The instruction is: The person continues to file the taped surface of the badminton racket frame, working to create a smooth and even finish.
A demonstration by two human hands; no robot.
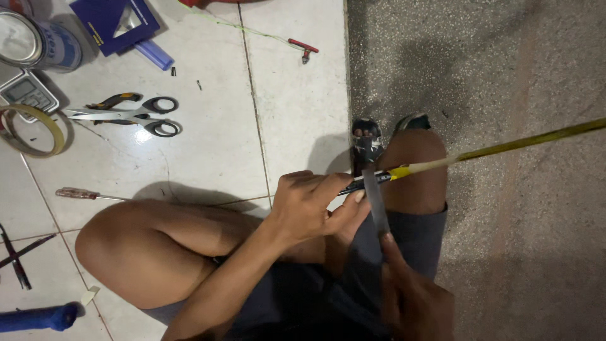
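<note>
A: Currently, the left hand (309, 205) is seen closed around the dark end of a long yellow shaft (505, 146), thumb and fingers pinched on it just above the raised right knee (413, 167). Is that confirmed?

B: Confirmed. The shaft is held roughly level, its yellow length running off to the upper right over the grey speckled floor (492, 76). A bright yellow band is noted where the dark section meets the yellow.

A: And the right hand (410, 297)?

B: It is recorded low in the view, fingers pressed together on the near end of a grey strip of tape (374, 202). The strip is drawn taut upward, crossing the shaft beside the left thumb; its far end is seen against a dark object near the foot, which cannot be identified.

A: Posture?

B: The person is seated on white floor tiles (214, 145), left leg folded flat, dark shorts worn.

A: Surroundings to be logged?

B: Scissors (136, 120) with black handles are laid on the tiles at upper left, pliers just above them. A roll of tape (30, 129) lies at the left edge, beside a small digital scale (26, 91) and a metal can (35, 43). A screwdriver (85, 194) is noted near the folded knee, a blue handle (38, 317) at lower left, and a blue box (113, 22) at the top. All are well apart from both hands.
</note>
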